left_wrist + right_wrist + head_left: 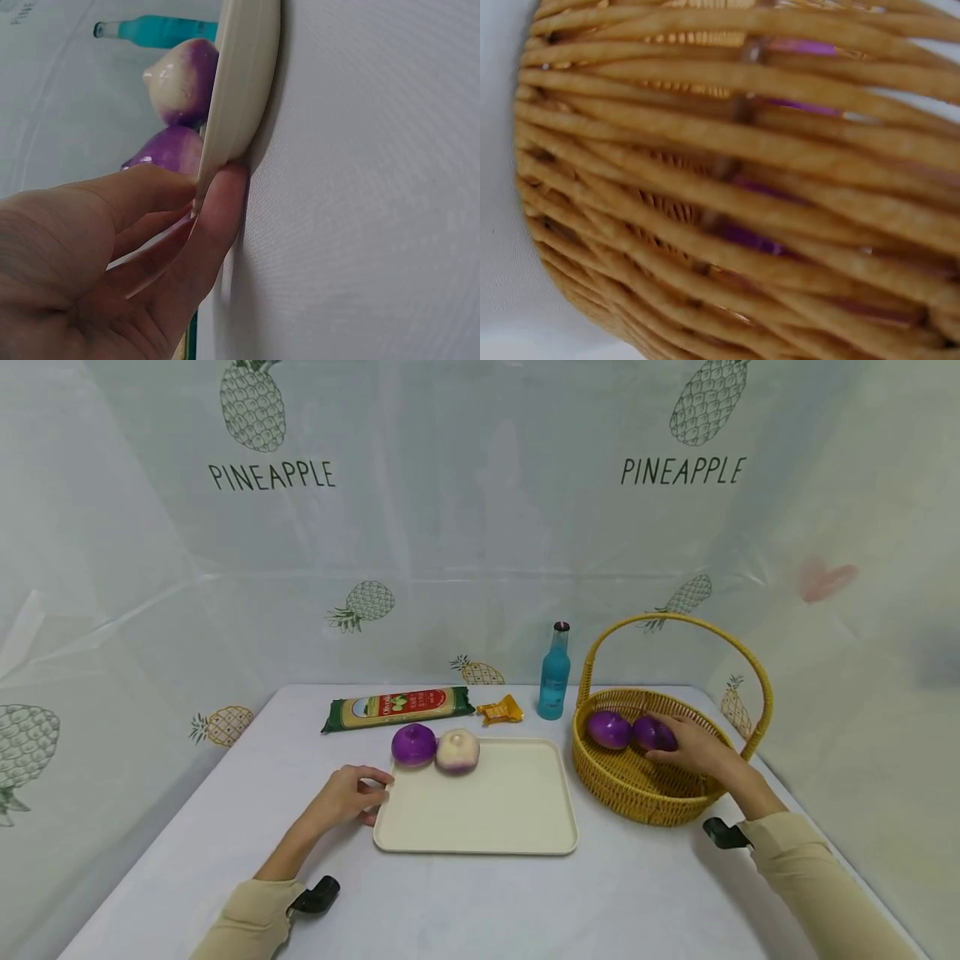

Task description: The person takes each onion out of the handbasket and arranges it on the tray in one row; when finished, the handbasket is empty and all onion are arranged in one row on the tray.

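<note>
My left hand [348, 797] pinches the left edge of a cream tray [480, 827]; the left wrist view shows thumb and fingers on both sides of the rim. On the tray's back left corner sit a purple turnip [413, 745] and a mostly white turnip [457, 751], side by side. My right hand [693, 747] reaches into a wicker basket [637, 806] and grips a purple turnip [651, 733]. Another purple turnip [609, 729] lies beside it in the basket. In the right wrist view the basket's woven wall [727, 150] hides the hand, with purple showing through its gaps.
Behind the tray lie a long green pasta packet [397, 707] and a small orange wrapped snack [501, 710]. A blue bottle [554, 672] stands upright left of the basket. The basket's tall handle [675, 618] arches over it. A pineapple-print sheet [480, 527] hangs behind the table.
</note>
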Available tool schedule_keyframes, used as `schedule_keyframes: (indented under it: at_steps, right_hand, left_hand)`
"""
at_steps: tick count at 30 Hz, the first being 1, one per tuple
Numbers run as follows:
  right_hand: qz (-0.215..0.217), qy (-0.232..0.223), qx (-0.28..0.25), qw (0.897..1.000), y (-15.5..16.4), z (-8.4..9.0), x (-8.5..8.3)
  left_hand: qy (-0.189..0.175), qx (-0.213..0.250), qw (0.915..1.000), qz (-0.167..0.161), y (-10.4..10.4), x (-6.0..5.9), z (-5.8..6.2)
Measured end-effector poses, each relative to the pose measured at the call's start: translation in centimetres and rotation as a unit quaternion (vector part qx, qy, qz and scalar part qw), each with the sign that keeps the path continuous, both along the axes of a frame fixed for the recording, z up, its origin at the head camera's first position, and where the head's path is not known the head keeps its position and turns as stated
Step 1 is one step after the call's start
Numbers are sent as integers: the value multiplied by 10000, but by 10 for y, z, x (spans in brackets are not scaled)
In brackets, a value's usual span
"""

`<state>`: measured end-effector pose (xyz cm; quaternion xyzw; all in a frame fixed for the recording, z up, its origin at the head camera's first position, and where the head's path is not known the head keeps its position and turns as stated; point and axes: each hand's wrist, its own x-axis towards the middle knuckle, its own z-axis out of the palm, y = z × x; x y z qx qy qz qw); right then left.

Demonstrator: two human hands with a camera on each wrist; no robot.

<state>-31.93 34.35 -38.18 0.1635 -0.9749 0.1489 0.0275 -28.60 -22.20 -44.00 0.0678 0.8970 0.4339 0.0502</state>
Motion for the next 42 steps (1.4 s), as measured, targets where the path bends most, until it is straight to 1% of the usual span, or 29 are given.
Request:
schedule_keyframes:
  at_steps: [5, 9, 13, 22, 26, 32, 36, 42]
  right_hand:
    - [-55, 109, 72, 9999, 2, 0, -2]
    - [72, 207, -147, 9997, 2, -1, -2]
    - [168, 318, -230, 9991, 3, -3, -1]
    - [211, 516, -161, 9983, 2, -2, 3]
    - [160, 477, -128, 9986, 0, 6, 6]
    - [-12, 548, -61, 9985, -6, 25, 12]
    - [38, 670, -29, 9977, -14, 37, 14]
    - [137, 750, -33, 9971, -35, 48, 19]
  left_hand:
    - [-9, 20, 10000, -3, 0, 0, 0]
    - [-25, 45, 10000, 26, 0, 0, 1]
    - [-48, 76, 10000, 25, 0, 2, 1]
    - [-116, 87, 9999, 58, 1, 3, 1]
    - [-97, 46, 9999, 93, 2, 2, 1]
    - [-91, 45, 9998, 143, 1, 2, 1]
    - [-95, 69, 9999, 118, 1, 1, 0]
    - [-47, 113, 9999, 41, 0, 1, -2]
